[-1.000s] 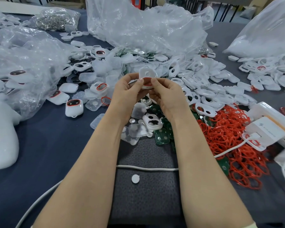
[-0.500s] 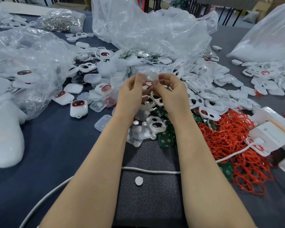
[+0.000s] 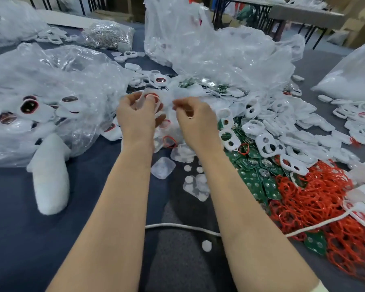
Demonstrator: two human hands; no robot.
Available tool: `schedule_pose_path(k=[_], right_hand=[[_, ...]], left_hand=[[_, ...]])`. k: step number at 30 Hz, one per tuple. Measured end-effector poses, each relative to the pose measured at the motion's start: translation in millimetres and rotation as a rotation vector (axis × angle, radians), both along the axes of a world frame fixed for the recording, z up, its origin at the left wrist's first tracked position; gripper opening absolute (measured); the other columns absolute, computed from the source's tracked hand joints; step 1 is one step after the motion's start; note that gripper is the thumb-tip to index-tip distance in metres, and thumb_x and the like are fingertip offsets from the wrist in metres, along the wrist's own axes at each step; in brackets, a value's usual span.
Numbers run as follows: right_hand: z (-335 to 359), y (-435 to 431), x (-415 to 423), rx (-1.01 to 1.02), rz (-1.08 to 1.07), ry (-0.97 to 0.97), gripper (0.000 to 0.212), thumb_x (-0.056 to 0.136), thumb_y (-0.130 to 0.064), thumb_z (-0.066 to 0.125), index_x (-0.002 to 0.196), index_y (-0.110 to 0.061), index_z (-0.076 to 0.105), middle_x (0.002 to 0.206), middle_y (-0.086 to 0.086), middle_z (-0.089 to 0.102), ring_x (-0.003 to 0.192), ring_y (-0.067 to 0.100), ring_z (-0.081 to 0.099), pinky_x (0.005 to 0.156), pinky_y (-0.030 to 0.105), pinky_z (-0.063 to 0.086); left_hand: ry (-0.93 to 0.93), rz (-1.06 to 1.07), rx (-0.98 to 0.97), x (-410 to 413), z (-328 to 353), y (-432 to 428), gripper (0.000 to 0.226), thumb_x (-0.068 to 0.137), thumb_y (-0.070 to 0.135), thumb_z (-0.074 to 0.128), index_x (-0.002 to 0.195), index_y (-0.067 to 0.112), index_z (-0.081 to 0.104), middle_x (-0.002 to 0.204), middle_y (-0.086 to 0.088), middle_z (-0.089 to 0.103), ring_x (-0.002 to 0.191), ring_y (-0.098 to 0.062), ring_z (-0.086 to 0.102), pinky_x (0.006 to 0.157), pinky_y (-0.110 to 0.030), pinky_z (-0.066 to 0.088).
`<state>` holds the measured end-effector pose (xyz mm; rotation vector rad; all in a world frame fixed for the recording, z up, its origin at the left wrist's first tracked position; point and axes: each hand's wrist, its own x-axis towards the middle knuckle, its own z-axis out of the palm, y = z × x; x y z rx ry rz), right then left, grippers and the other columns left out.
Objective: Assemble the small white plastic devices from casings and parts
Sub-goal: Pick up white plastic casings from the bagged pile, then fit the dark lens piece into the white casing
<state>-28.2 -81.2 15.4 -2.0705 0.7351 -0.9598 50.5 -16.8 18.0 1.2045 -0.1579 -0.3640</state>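
Note:
My left hand [image 3: 138, 116] grips a small white casing [image 3: 150, 97] with a red ring in it, held above the table's middle. My right hand [image 3: 195, 121] is just to the right of it, apart from the casing, with curled fingers and thumb and forefinger tips together. Blur hides whether anything sits between them. Loose white casings [image 3: 268, 142] are heaped to the right. Green circuit boards [image 3: 253, 165] and red rings [image 3: 314, 203] lie nearer, on the right. Translucent covers [image 3: 162, 167] lie below my hands.
A clear bag [image 3: 51, 85] at the left holds assembled devices [image 3: 30, 106]. A large crumpled bag [image 3: 219, 51] stands behind my hands, a bag of metal parts [image 3: 108, 36] at the far left. A white cable [image 3: 177, 226] crosses the near table; white boxes [image 3: 362, 192] sit at the right edge.
My hands have parted: the right hand has come off the casing, which stays in my left hand. Both hands have shifted left toward the bag of devices as my view turned.

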Motion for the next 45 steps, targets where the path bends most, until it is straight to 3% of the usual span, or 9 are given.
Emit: schedule_pose_path(k=[5, 8, 11, 17, 21, 25, 32, 39, 45], right_hand=[[-5, 28, 74, -0.251, 0.113, 0.363, 0.030, 0.091, -0.007, 0.047, 0.109, -0.017, 0.068, 0.110, 0.009, 0.068, 0.102, 0.028, 0.059, 0.082, 0.033, 0.043], [-14, 32, 105, -0.413, 0.072, 0.656, 0.037, 0.091, -0.009, 0.046, 0.123, -0.022, 0.060, 0.127, 0.005, 0.057, 0.118, 0.029, 0.050, 0.095, 0.039, 0.041], [-19, 32, 117, -0.375, 0.012, 0.754, 0.039, 0.090, -0.009, 0.044, 0.127, -0.019, 0.054, 0.135, 0.006, 0.048, 0.126, 0.031, 0.037, 0.102, 0.045, 0.034], [-20, 25, 117, -0.250, -0.115, 0.571, 0.033, 0.088, -0.008, 0.044, 0.110, -0.019, 0.066, 0.116, 0.008, 0.064, 0.113, 0.030, 0.052, 0.096, 0.040, 0.041], [-11, 17, 103, 0.121, -0.011, 0.197, 0.016, 0.087, -0.014, 0.062, 0.100, -0.015, 0.070, 0.101, 0.002, 0.070, 0.099, 0.021, 0.062, 0.091, 0.038, 0.048], [5, 2, 72, 0.370, 0.075, -0.078, 0.011, 0.085, -0.011, 0.067, 0.082, -0.021, 0.069, 0.073, -0.007, 0.065, 0.070, 0.005, 0.059, 0.065, 0.020, 0.049], [0, -30, 1, 0.461, -0.074, -0.206, 0.011, 0.094, -0.015, 0.058, 0.099, -0.013, 0.067, 0.071, -0.009, 0.067, 0.055, -0.006, 0.059, 0.053, 0.011, 0.044], [-8, -56, -79, 0.614, -0.153, -0.341, 0.022, 0.092, 0.003, 0.052, 0.108, -0.011, 0.058, 0.097, 0.009, 0.070, 0.072, 0.008, 0.069, 0.066, 0.017, 0.053], [-18, -53, -96, 0.529, -0.218, -0.445, 0.019, 0.089, -0.005, 0.063, 0.090, -0.024, 0.063, 0.089, 0.004, 0.068, 0.077, 0.011, 0.067, 0.071, 0.021, 0.053]], left_hand=[[0.070, 0.175, -0.119, 40, 11, 34, 0.008, 0.092, 0.003, 0.055, 0.098, 0.008, 0.053, 0.089, -0.012, 0.065, 0.062, -0.012, 0.070, 0.054, -0.025, 0.056], [0.135, 0.192, -0.199, 54, 13, 47, 0.027, 0.094, -0.001, 0.041, 0.121, -0.002, 0.042, 0.084, -0.013, 0.065, 0.057, -0.014, 0.070, 0.048, -0.022, 0.052], [0.146, 0.161, -0.183, 61, 12, 55, 0.018, 0.096, 0.003, 0.040, 0.113, 0.006, 0.044, 0.077, -0.006, 0.068, 0.057, -0.012, 0.069, 0.053, -0.023, 0.054], [0.154, 0.074, -0.143, 60, 12, 51, 0.013, 0.099, 0.012, 0.038, 0.094, 0.013, 0.050, 0.069, -0.002, 0.069, 0.053, -0.009, 0.066, 0.053, -0.022, 0.053], [0.155, -0.001, -0.085, 55, 10, 43, 0.019, 0.100, 0.015, 0.039, 0.085, 0.015, 0.050, 0.063, -0.001, 0.067, 0.044, -0.007, 0.060, 0.045, -0.018, 0.048], [0.063, -0.026, 0.009, 42, 9, 32, 0.023, 0.100, 0.019, 0.039, 0.081, 0.018, 0.051, 0.052, 0.009, 0.064, 0.038, -0.001, 0.051, 0.041, -0.015, 0.040], [-0.006, -0.265, 0.069, -10, 15, -3, 0.017, 0.098, 0.017, 0.040, 0.097, 0.012, 0.056, 0.075, -0.001, 0.069, 0.041, -0.002, 0.054, 0.043, -0.016, 0.041], [0.027, -0.542, 0.146, -69, 0, -40, 0.027, 0.104, 0.023, 0.035, 0.084, 0.019, 0.053, 0.094, -0.013, 0.066, 0.059, -0.015, 0.066, 0.051, -0.024, 0.055], [0.202, -0.591, 0.112, -78, -20, -55, 0.022, 0.102, 0.022, 0.041, 0.109, 0.009, 0.057, 0.094, -0.015, 0.070, 0.059, -0.017, 0.070, 0.050, -0.023, 0.055]])
